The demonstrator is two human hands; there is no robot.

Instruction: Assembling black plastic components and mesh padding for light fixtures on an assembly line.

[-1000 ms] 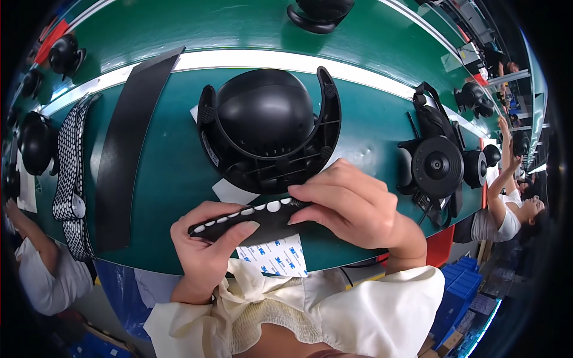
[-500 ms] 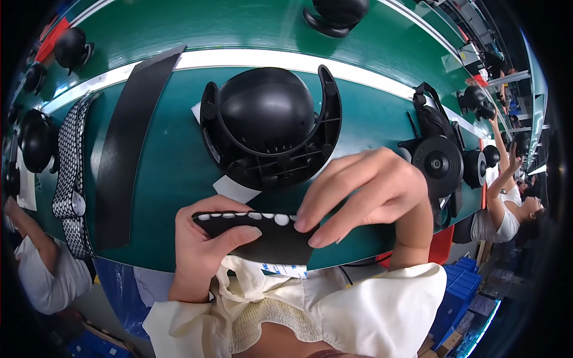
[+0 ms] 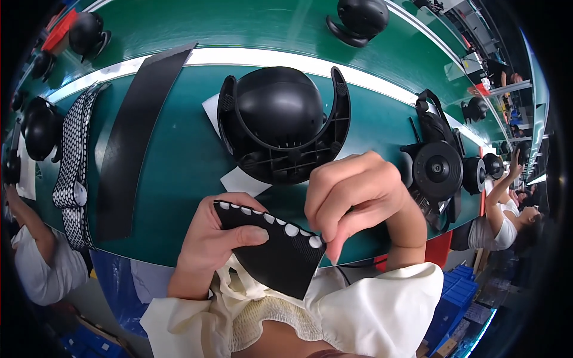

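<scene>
My left hand (image 3: 212, 238) grips a thin black sheet (image 3: 268, 256), thumb on top, fingers behind. White round spots run along the sheet's upper edge, which slants down to the right. At that edge's right end, my right hand (image 3: 358, 197) has thumb and forefinger pinched together against the corner; anything between the fingertips is too small to make out. Beyond both hands stands a glossy black rounded housing (image 3: 277, 107) in a U-shaped ribbed base (image 3: 286, 170). Dark round pads show on the base's arms and ribs.
White paper pieces (image 3: 245, 181) lie by the base. Leftward are a long black strip (image 3: 137, 137) and a white-spotted perforated strip (image 3: 74, 143). Black round parts (image 3: 437, 167) sit at right. Another housing (image 3: 361, 18) rests on the far green surface (image 3: 239, 27). People work at both sides.
The black sheet has tilted, its right end now lower and its face more visible. My right fingers have drawn together at its corner. The view has shifted slightly, and the far housing appears further right.
</scene>
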